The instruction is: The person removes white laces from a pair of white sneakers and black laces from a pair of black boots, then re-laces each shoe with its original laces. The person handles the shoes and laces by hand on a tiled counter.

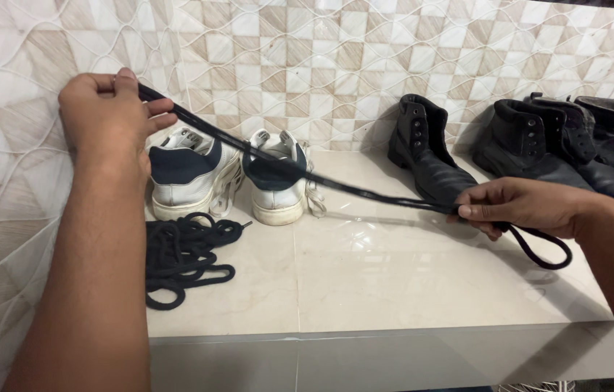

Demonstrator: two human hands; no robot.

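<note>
Lace [336, 181], black and flat, runs taut from my left hand [107, 116], raised by the tiled wall [2, 189], down to my right hand [521, 207] low over the bench [408, 268]. Left fingers [124, 81] are pinched shut on one end; right fingers [477, 212] are closed on the other stretch, with a small loop hanging past them. As I see it, the risk is the lace slipping from the left pinch, since only the fingertips hold it, or sagging and snagging on the sneakers [227, 174] directly beneath. Count: one lace in hand, one heap of dark laces [183, 254] on the bench, two white sneakers, and three black boots [539, 145] that I can make out, possibly a fourth at the edge.
</note>
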